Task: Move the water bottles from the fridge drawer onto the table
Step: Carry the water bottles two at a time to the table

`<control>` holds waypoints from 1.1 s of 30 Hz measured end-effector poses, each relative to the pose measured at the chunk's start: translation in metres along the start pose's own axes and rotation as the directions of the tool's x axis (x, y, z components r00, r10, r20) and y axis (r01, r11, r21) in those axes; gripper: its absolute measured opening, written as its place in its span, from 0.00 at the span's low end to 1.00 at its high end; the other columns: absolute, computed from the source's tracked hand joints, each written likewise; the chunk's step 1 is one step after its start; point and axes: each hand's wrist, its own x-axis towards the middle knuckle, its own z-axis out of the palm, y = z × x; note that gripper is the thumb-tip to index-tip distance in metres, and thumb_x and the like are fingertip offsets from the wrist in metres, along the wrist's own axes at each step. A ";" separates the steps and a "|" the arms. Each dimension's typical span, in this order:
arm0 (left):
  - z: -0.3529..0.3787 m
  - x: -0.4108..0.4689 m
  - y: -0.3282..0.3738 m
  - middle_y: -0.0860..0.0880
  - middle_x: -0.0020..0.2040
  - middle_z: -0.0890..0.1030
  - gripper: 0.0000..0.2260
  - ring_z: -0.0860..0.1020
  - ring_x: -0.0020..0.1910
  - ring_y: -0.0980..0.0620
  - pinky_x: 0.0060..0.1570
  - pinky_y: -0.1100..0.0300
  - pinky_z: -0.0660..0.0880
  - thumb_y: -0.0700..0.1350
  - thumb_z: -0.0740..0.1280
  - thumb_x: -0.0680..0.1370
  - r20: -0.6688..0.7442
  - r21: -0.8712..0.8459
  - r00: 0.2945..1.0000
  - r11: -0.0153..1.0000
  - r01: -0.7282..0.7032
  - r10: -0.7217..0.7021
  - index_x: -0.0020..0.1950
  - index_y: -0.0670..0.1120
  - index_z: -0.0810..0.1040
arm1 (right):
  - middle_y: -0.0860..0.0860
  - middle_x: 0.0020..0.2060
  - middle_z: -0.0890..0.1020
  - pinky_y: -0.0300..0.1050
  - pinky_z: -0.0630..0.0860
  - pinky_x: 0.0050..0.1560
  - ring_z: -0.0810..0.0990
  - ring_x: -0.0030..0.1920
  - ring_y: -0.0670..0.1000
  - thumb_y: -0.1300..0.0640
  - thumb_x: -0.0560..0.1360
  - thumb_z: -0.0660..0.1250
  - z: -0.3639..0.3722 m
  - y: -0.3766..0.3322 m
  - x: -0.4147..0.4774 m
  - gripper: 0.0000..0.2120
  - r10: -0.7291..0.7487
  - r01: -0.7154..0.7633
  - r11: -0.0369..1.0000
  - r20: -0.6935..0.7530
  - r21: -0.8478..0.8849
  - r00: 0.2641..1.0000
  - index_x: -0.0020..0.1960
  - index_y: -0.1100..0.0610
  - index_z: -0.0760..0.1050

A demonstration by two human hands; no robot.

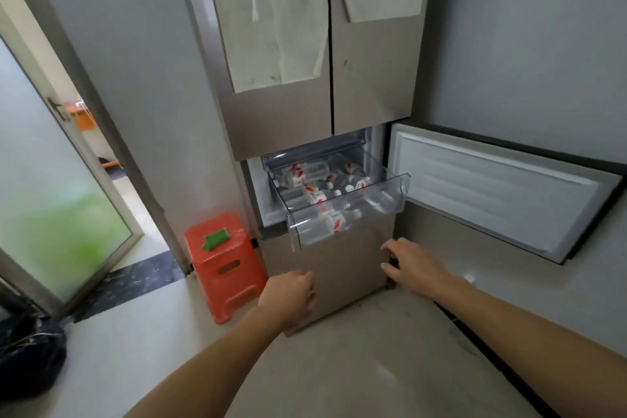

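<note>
Head view: both bare hands reach, holding nothing, toward the pulled-out fridge drawer of water bottles just above them.

Left hand, at lower centre, shows its back with fingers loosely curled under, and right hand beside it has its fingers spread and slightly bent; both hang in front of the smooth beige lower panel of the fridge, apart from the drawer. That drawer, clear hard plastic with a curved front lip, sits at mid-frame holding water bottles lying on their sides, clear with red-and-white labels and white caps. A white ribbed fridge door stands swung open at the right. A glossy orange plastic stool with a green block on top stands left of the fridge, and creased sheets of paper hang on the upper doors.
</note>
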 end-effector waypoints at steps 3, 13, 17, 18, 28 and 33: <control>0.000 0.045 -0.018 0.45 0.53 0.78 0.11 0.78 0.50 0.43 0.46 0.52 0.75 0.51 0.59 0.78 -0.007 0.001 1.000 1.000 0.020 -0.020 0.54 0.46 0.73 | 0.48 0.57 0.75 0.46 0.75 0.50 0.77 0.52 0.50 0.45 0.77 0.62 0.000 0.005 0.049 0.19 -0.042 0.042 0.999 -0.007 0.002 0.999 0.66 0.49 0.69; 0.000 0.220 -0.095 0.46 0.52 0.79 0.10 0.78 0.49 0.45 0.44 0.54 0.72 0.52 0.60 0.78 -0.064 -0.098 0.996 0.994 0.052 -0.058 0.53 0.47 0.74 | 0.50 0.55 0.79 0.44 0.74 0.48 0.78 0.51 0.50 0.48 0.76 0.65 -0.004 0.020 0.230 0.17 -0.051 0.056 0.994 -0.051 0.090 0.997 0.64 0.50 0.72; 0.003 0.269 -0.113 0.46 0.52 0.79 0.10 0.77 0.48 0.47 0.42 0.56 0.70 0.51 0.60 0.79 -0.036 -0.115 0.998 0.992 0.049 -0.053 0.53 0.47 0.73 | 0.50 0.51 0.80 0.43 0.71 0.43 0.79 0.49 0.52 0.47 0.75 0.67 -0.009 0.031 0.296 0.16 0.016 -0.009 0.990 -0.049 0.141 0.999 0.60 0.51 0.74; 0.006 0.278 -0.117 0.47 0.52 0.78 0.10 0.77 0.48 0.47 0.41 0.57 0.69 0.51 0.60 0.79 -0.028 -0.122 0.998 0.991 0.054 -0.058 0.54 0.47 0.73 | 0.51 0.49 0.81 0.43 0.70 0.43 0.79 0.48 0.52 0.48 0.75 0.67 -0.007 0.033 0.310 0.15 0.036 -0.031 0.986 -0.025 0.164 0.999 0.59 0.51 0.75; 0.037 0.315 -0.139 0.47 0.52 0.79 0.10 0.79 0.49 0.45 0.43 0.54 0.72 0.52 0.59 0.79 0.013 -0.158 0.945 0.932 0.326 -0.328 0.52 0.47 0.73 | 0.54 0.39 0.80 0.44 0.70 0.40 0.77 0.40 0.54 0.51 0.76 0.66 0.054 0.040 0.458 0.10 0.112 -0.260 0.821 0.304 0.508 0.946 0.43 0.57 0.76; 0.058 0.319 -0.142 0.48 0.49 0.80 0.10 0.79 0.48 0.45 0.42 0.54 0.73 0.52 0.61 0.78 -0.075 -0.200 0.863 0.856 0.477 -0.499 0.50 0.47 0.76 | 0.54 0.41 0.84 0.52 0.82 0.39 0.83 0.37 0.55 0.37 0.74 0.64 0.103 0.050 0.540 0.24 0.179 -0.468 0.553 0.451 0.689 0.874 0.51 0.58 0.78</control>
